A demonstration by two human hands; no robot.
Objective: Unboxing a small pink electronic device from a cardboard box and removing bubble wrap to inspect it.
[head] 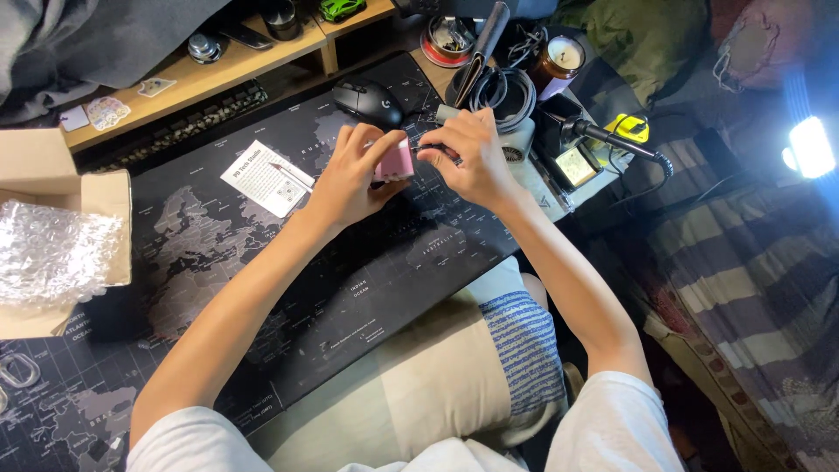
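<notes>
pink block [395, 163] sits pinched in left hand [354, 175]; right hand [468, 153], at its 3 o'clock, grips a thin tool [434, 150] that might slip off, poking fingers.

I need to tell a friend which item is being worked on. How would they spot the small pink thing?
On the dark world-map desk mat, find the two hands meeting below the black mouse. The pink block sits in the left hand: the only pink item there.
</notes>
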